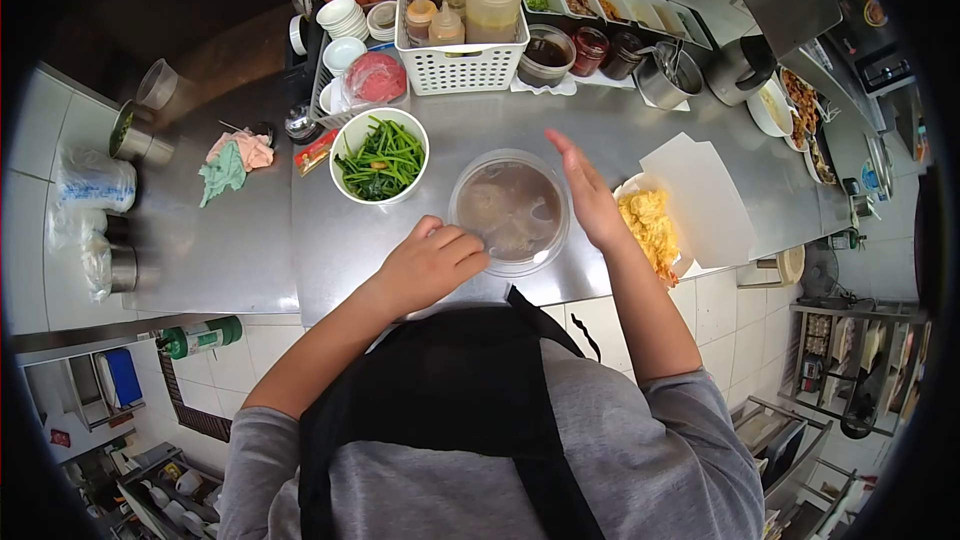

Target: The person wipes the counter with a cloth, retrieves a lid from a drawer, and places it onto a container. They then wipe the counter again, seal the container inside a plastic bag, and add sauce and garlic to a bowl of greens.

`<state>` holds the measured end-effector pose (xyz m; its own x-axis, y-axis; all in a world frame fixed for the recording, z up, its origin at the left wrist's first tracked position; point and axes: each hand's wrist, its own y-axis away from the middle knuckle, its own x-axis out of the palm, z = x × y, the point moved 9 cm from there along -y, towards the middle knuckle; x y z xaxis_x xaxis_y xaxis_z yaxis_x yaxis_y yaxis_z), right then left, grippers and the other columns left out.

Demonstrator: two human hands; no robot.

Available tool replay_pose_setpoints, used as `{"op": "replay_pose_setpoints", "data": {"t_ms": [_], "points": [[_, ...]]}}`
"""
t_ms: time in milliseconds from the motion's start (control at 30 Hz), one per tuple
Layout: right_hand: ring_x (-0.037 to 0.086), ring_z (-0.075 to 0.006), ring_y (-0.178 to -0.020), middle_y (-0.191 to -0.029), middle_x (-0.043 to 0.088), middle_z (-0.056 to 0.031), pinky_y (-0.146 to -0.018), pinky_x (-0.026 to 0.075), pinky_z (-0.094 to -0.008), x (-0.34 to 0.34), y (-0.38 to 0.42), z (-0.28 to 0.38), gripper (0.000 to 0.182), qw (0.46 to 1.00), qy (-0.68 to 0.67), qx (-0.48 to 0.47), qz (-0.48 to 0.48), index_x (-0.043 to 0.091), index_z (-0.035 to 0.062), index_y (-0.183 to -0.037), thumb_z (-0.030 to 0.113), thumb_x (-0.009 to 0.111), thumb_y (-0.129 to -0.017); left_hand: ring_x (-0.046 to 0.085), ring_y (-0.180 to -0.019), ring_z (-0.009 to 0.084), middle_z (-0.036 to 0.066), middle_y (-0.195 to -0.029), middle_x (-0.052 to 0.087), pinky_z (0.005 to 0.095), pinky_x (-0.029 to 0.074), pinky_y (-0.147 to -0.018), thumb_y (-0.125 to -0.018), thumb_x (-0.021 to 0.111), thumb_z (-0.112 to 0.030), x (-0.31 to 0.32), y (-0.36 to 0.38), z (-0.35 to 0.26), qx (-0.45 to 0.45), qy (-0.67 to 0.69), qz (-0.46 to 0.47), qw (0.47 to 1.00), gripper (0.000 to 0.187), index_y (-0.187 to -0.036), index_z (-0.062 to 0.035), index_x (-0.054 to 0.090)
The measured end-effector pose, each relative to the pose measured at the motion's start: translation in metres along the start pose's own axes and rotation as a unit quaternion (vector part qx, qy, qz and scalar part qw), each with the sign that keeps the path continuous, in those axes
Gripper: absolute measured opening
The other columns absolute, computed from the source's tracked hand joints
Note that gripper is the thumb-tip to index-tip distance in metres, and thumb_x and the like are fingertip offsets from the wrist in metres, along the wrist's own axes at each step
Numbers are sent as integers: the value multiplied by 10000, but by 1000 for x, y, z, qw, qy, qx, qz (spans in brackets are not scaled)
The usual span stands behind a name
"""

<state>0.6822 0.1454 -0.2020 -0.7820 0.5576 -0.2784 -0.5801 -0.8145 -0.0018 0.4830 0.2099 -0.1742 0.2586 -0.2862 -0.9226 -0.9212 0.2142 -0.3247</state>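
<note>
A round clear plastic soup container [510, 212] of cloudy brown liquid with pale lumps stands in front of me on the steel counter. What looks like a clear lid covers it. My left hand [435, 258] is at its lower left rim, fingers curled in against the edge. On the other side, my right hand [588, 185] is held flat and upright, fingers stretched out, beside the right rim and holding nothing. Close to the right forearm sits an open white paper box [705, 205] with yellow fried food [650, 230]. Left of the container is a white bowl of green vegetables [380, 158].
A white basket of sauce bottles [462, 70] stands at the back, with jars [590, 48] and a metal pot [668, 75] to its right. Folded cloths [235, 160] lie at left. A kettle [740, 70] and food bowls [770, 105] stand at far right.
</note>
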Motion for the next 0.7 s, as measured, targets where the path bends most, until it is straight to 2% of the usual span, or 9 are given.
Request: {"op": "replay_pose_setpoints", "data": {"t_ms": [33,100,200,300,367,400,467,567,700], "points": [[273,-303,-1449,-1520,362,-194,-1177,209,-367,3,2,1,566,1000,1,-1,2,413,30,-1445,427,373,-1044,570,-981,156,-20,-1027,613,357,396,-860,-807,604,-133,1,-4,2,-1,-1,-2,1000,205,-1007,-146,646],[326,-341,-1419,-1499,385,-210,-1157,262,-393,16,7,10,512,992,111,-51,20,438,21,-1421,321,492,-1010,565,-987,152,-25,-1033,611,359,393,-864,-806,603,-128,3,-8,6,-5,-2,-5,1000,210,-1010,-153,646],[380,-377,-1376,-1480,408,-215,-1127,317,-424,28,12,17,515,979,187,-83,-1,443,22,-1415,260,551,-971,554,-1043,183,-20,-1092,599,371,392,-880,-833,622,-187,5,-12,14,-19,20,18,999,177,-1003,-146,647],[426,-370,-1341,-1456,448,-187,-1094,360,-434,35,13,17,504,950,294,-96,-34,456,31,-1407,252,548,-963,525,-1143,239,50,-1207,562,385,382,-962,-882,621,-226,-7,-19,18,-36,93,5,995,227,-1088,-131,626],[434,-364,-1336,-1447,462,-178,-1089,364,-431,40,14,17,499,934,341,-94,-48,461,34,-1404,246,548,-960,477,-1241,280,136,-1313,501,407,337,-1068,-968,564,-235,-13,-16,49,-209,181,-157,948,296,-1228,-95,565],[435,-363,-1334,-1447,463,-172,-1086,367,-436,42,16,20,499,919,376,-100,-62,464,31,-1400,241,548,-955,477,-1241,280,136,-1313,501,407,337,-1068,-968,564,-235,5,-21,50,-211,181,-155,948,296,-1228,-95,565],[436,-362,-1332,-1446,463,-165,-1084,370,-441,45,17,21,498,902,411,-108,-74,467,29,-1396,235,549,-951,464,-1242,339,197,-1349,460,420,333,-1078,-1005,489,-188,48,-3,88,-389,351,-305,795,339,-1305,-30,500],[412,-375,-1344,-1458,446,-167,-1102,353,-442,46,17,22,518,900,405,-137,-83,448,14,-1404,232,552,-946,468,-1256,322,197,-1383,459,393,346,-1077,-1033,434,-189,57,0,76,-403,342,-374,762,377,-1350,13,460],[378,-384,-1364,-1481,410,-174,-1129,324,-430,51,17,21,579,890,433,-134,-51,395,7,-1435,278,553,-948,533,-1195,290,186,-1324,541,353,390,-1039,-1036,409,-171,65,-3,80,-404,399,-350,745,382,-1365,14,470]]}}
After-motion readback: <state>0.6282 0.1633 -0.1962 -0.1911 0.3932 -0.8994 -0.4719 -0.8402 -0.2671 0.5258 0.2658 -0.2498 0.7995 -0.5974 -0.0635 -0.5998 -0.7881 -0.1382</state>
